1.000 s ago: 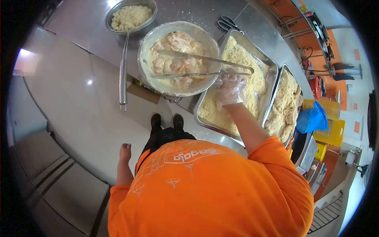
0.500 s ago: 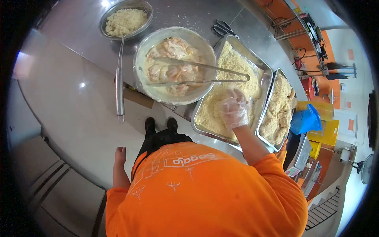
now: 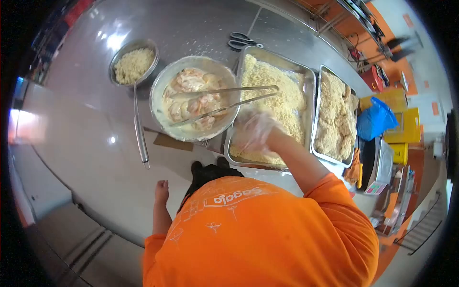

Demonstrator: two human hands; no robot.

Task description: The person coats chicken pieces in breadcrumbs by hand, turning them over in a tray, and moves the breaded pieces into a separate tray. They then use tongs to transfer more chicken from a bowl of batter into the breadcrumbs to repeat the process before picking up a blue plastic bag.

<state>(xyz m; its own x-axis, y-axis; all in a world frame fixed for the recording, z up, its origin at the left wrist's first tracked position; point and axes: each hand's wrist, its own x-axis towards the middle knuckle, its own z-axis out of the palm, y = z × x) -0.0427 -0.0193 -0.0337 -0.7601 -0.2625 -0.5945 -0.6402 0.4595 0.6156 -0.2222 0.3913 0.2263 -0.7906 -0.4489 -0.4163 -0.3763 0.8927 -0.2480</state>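
Note:
My right hand (image 3: 256,130), in a clear plastic glove, is over the lower left of a metal tray (image 3: 311,95) of pale yellow crumbs (image 3: 270,91). Motion smears its fingers. Beside it stands a bowl (image 3: 158,115) of raw meat pieces (image 3: 191,80) in creamy batter. Metal tongs (image 3: 234,90) rest in the bowl, their bent end reaching over the tray. My left hand (image 3: 161,191) hangs bare at my side, fingers curled in, with nothing visible in it.
A second tray (image 3: 315,122) holds crumb-coated pieces (image 3: 334,115). A long-handled strainer (image 3: 138,119) with crumbs lies left of the bowl. Black scissors (image 3: 243,41) lie behind the trays. Further right are a blue bag (image 3: 375,119) and yellow containers (image 3: 402,125).
My right hand has moved left across the crumbs toward the bowl. The view has shifted, and the tongs sit at a different angle in the frame. My left hand still hangs down.

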